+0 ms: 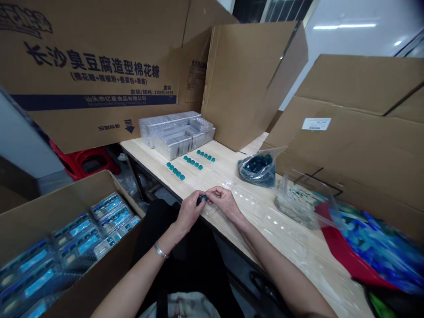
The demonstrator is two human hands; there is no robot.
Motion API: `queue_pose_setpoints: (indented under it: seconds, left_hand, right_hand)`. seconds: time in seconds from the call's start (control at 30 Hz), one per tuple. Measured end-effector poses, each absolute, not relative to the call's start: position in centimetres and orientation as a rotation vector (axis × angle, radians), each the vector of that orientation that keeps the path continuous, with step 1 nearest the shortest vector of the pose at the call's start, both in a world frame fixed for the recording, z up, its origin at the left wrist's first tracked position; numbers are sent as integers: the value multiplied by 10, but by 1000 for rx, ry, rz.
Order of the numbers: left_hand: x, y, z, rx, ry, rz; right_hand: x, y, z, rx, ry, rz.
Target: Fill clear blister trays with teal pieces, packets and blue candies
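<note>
My left hand (189, 211) and my right hand (225, 201) meet above the front edge of the pale wooden table (212, 185). Their fingertips pinch a small dark teal piece (202, 200) from both sides. Under and beyond my right hand lies a transparent plastic blister tray (251, 207). Several short rows of teal pieces (175, 171) stand on the table further back, near a stack of transparent trays (177, 134). A metal bangle (160, 250) circles my left wrist.
A plastic bag of teal pieces (256, 170) and a transparent bag (298, 198) sit on the table. At lower left, an open carton (99, 207) holds blue-labelled packs. A blue and red bag (374, 247) lies at right. Upright cardboard boxes (251, 84) wall the table's far side.
</note>
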State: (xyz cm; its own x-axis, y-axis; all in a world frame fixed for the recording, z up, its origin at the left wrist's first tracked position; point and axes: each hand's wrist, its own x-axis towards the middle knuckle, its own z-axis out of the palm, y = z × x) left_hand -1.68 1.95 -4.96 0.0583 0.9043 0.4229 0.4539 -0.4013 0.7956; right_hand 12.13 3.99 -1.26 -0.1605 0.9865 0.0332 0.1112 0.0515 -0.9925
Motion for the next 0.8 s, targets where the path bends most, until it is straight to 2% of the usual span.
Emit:
queue_pose_setpoints:
  seconds: [0.17,0.3,0.37,0.5,0.57,0.8]
  left_hand:
    - [-16,22,-51,2006,1379,1319]
    - [-17,32,-52,1936,1440,1339]
    - [-19,37,-54,1821,1477,1365]
    - [-26,44,-59,1650,1462,1334]
    - [-31,44,-63,1632,1460,1287]
    - [-37,41,-72,1629,1488,1156]
  right_hand:
    - [129,42,-17,-1164,-1331,1379]
    - [133,53,-19,-1166,-1422,1322]
    - [139,68,-18,-1190,-1555,1135]
    - [158,116,-16,-1246,-1816,492]
    - [163,140,-21,-1242,-1933,285]
    - [157,185,-52,-1237,-2219,112]
